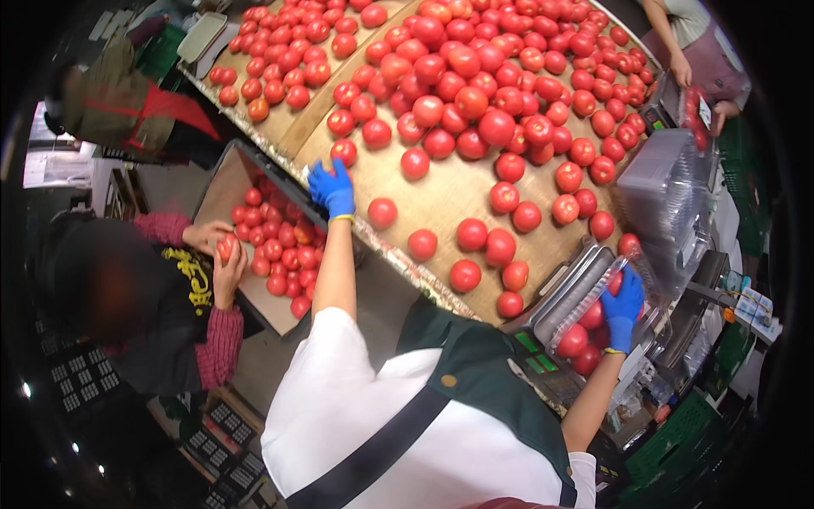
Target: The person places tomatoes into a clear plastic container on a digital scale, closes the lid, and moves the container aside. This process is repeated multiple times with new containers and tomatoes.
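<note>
My left hand [332, 192], in a blue glove, is at the left edge of the tomato table [339, 242] with its fingers apart. It is just below a single tomato [343, 153], and I see nothing held in it. My right hand [623, 312], also blue-gloved, reaches over a clear plastic container [566, 316] of several tomatoes [572, 341]. Its fingers curl around a tomato [615, 282], which they partly cover. The container sits on a scale [534, 352] with green displays at the table's near right.
Tomatoes heap up [471, 72] at the back. A stack of clear containers [661, 191] stands right. At left a person [127, 297] holds a tomato over a crate [254, 297] of tomatoes. Another person [691, 42] handles a pack at far right; a green crate [678, 445] is low right.
</note>
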Demonstrator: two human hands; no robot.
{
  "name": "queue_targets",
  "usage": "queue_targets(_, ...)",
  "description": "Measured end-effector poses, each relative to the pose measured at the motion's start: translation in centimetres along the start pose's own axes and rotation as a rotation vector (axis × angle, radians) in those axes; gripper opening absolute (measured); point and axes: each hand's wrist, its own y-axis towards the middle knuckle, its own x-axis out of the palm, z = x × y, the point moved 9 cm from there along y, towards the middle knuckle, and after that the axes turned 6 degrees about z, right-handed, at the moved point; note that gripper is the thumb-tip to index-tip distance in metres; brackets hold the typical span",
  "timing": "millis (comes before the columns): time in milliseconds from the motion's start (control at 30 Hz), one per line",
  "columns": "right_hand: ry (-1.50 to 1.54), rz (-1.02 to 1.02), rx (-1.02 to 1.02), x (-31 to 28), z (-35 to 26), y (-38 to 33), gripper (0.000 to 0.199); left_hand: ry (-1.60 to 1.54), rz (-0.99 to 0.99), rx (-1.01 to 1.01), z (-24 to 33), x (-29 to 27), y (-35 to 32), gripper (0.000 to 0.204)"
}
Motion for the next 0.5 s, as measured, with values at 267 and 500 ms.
queue_targets(267,0.008,-0.020,0.062,-0.1,-0.1,-0.2,0.066,-0.770,-0.863,-0.011,14.9,1.9,-13.4,0.033)
queue_targets(500,0.041,-0.037,0.081,-1.3,-1.5,0.3,0.064,-1.026,-0.344,-0.042,20.9,4.0,2.2,0.031)
